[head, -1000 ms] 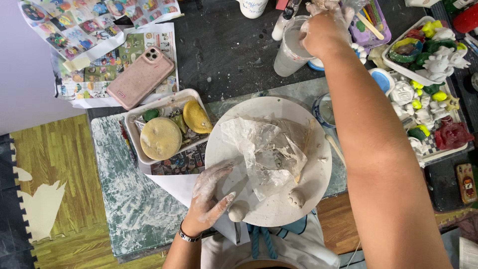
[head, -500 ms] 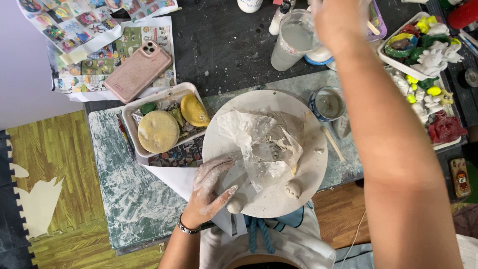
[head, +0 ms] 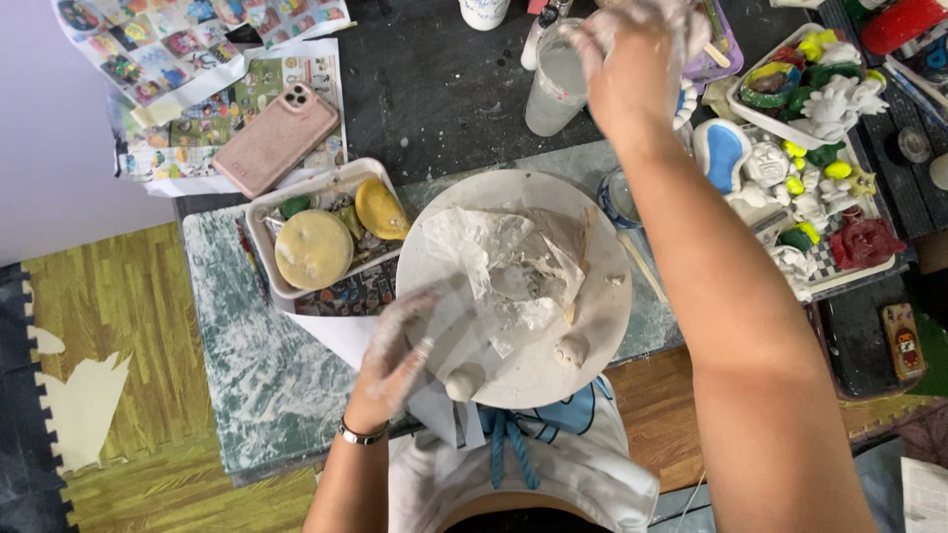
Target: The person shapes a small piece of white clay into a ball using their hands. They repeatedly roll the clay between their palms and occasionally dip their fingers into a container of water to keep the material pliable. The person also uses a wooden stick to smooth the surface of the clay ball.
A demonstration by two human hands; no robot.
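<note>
One round white board (head: 592,326) sits on the marbled green mat (head: 257,365) at the near edge of the table (head: 444,99), and it carries one crumpled sheet of clear plastic wrap (head: 509,271) dusted with pale clay, plus two small rounded clay lumps (head: 571,350) near its front rim. The left hand (head: 395,360), coated in chalky white residue, lies with fingers spread and loose on the board's left edge, pressing the plastic sheet flat rather than gripping it; a thin bracelet circles its wrist. The right hand (head: 632,64), equally powdered, reaches far up the table and curls around the rim of one translucent plastic cup (head: 558,84) of cloudy water, though how firmly it grips cannot be told from this angle. Left of the board stands one shallow white tray (head: 267,212) holding two domed yellowish sponges, one large and one smaller. One smartphone in a pink case (head: 276,138) rests on colourful printed sheets. To the right, two white trays (head: 869,266) hold many small moulded figurines, some painted green, yellow and red.
</note>
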